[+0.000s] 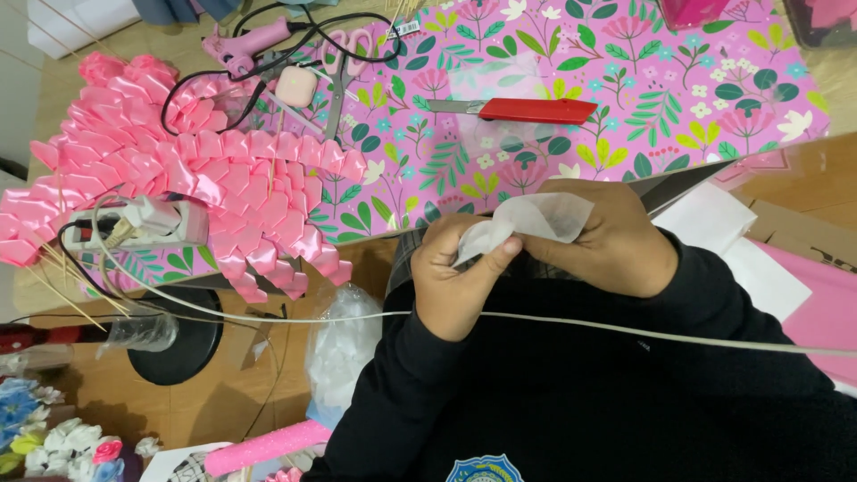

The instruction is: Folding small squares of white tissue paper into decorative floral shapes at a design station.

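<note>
Close to your chest, at the near edge of the worktop point(803, 170), both your hands hold one piece of white tissue point(536, 219). Your left hand point(460, 277) has its grip closed, thumb pinching the lower end. Your right hand point(607, 241) is closed on the upper part. Further away lie a red cutter point(531, 110) and folded pink ribbons point(178, 170).

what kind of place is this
Most likely a home craft workspace. A pink glue gun, scissors and a heap of folded pink ribbon petals lie on floral wrapping paper, while both hands fold a white fabric piece.
</note>
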